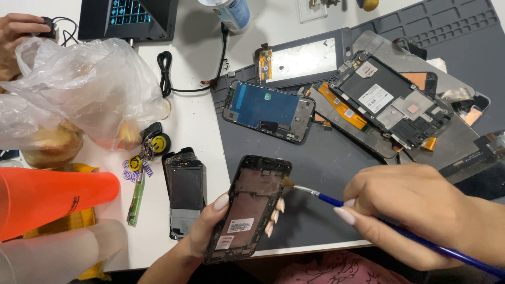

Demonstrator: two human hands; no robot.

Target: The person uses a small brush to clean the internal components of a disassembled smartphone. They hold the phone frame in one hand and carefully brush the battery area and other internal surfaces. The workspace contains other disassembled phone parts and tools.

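Head view is showing the left hand (213,229) clamping a stripped phone frame (247,208) by its long edges at lower centre, while the right hand (407,208) is pinching a blue paintbrush (336,201) against its upper corner; the frame looks light, thin and fragile, best gripped by those edges.

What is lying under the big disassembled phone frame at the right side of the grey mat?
Under the big phone frame lie a grey metal plate and an orange flex cable. Their middle parts are covered.
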